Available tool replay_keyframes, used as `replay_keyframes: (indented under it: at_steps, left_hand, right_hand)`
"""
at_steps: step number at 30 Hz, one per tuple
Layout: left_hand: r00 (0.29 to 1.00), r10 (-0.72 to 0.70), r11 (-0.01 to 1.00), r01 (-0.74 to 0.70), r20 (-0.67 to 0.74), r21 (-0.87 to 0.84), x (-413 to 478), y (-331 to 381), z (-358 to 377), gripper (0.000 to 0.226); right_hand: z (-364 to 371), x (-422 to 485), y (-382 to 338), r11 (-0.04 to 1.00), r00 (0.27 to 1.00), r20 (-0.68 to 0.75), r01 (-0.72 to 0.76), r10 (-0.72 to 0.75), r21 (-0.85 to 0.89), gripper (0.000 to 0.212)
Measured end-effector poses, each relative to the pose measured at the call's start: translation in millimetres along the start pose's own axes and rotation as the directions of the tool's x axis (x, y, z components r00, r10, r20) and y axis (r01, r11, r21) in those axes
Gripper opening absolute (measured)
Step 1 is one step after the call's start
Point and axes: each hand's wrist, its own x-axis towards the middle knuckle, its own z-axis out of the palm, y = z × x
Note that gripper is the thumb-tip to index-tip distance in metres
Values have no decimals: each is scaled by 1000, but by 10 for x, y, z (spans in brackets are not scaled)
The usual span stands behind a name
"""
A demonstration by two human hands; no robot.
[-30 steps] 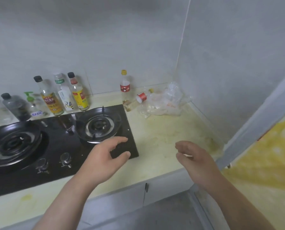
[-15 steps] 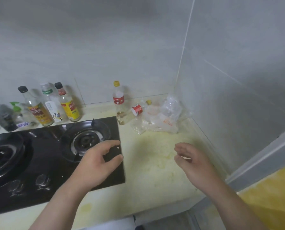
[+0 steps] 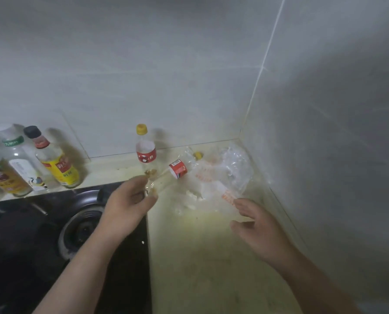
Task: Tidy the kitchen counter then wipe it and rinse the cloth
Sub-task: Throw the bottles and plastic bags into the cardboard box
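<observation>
1. Two hands are out over the counter (image 3: 200,257), which is stained yellow and not yet wiped.
2. Left hand (image 3: 129,201): thumb and forefinger are curled round the base end of the tipped bottle (image 3: 177,169). This is a clear bottle with a red label and yellow cap, lying on its side and pointing away from that hand toward the corner.
3. Right hand (image 3: 257,227): fingers are straight and spread, holding nothing. Its fingertips are just short of the near edge of the plastic bag (image 3: 232,171).
4. Plastic bag: clear and crumpled, it lies ahead of the right hand against the corner walls. It overlaps the neck end of the tipped bottle.
5. Upright bottle (image 3: 144,152): it has the same label and cap, and stands just beyond the left hand's fingertips.
6. Seasoning bottles (image 3: 60,164): these stand in a row at the wall, well off to the left of the left hand. The gas hob (image 3: 30,234) lies under the left forearm.
7. Cloth: I see none in view.
8. Step in hand, as I judge it: tidying, the first stage, with the corner clutter being cleared.
9. Next move, as I judge it: the left hand needs a firm hold to stand the tipped bottle up or lift it clear of its upright neighbour. The right hand must close on the limp bag and gather it whole.
</observation>
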Motion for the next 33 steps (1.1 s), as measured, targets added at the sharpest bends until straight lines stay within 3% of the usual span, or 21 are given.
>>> replay_keyframes:
  at_steps: [5, 9, 14, 20, 23, 26, 31, 33]
  left_hand:
    - [972, -23, 1000, 24, -235, 1, 728, 20, 154, 71]
    - [946, -87, 994, 103, -313, 33, 1136, -124, 205, 102]
    - [955, -88, 988, 120, -282, 98, 1413, -324, 264, 111]
    - [965, -72, 992, 95, -252, 80, 1661, -401, 309, 114]
    - [964, -78, 995, 92, -254, 46, 1750, -400, 356, 110]
    - [957, -75, 994, 94, -280, 54, 1815, -415, 369, 102]
    - [954, -75, 990, 106, -292, 91, 1919, -466, 340, 72]
    - [954, -88, 989, 119, -287, 91, 1949, -480, 325, 69]
  right_hand:
    - [-55, 553, 146, 986, 996, 5, 86, -86, -140, 46]
    - [-85, 1025, 309, 920, 983, 23, 177, -181, -350, 63]
    - [52, 1381, 433, 814, 953, 303, 191, -20, -549, 95]
    - [286, 1602, 604, 751, 883, 455, 221, 117, -623, 107]
    - [373, 1663, 648, 757, 903, 420, 214, 88, -618, 92]
    - [466, 1703, 651, 792, 938, 345, 205, 8, -575, 61]
    - [536, 1738, 688, 866, 965, 248, 190, -79, -463, 34]
    - [497, 1704, 589, 895, 978, 196, 156, -79, -418, 6]
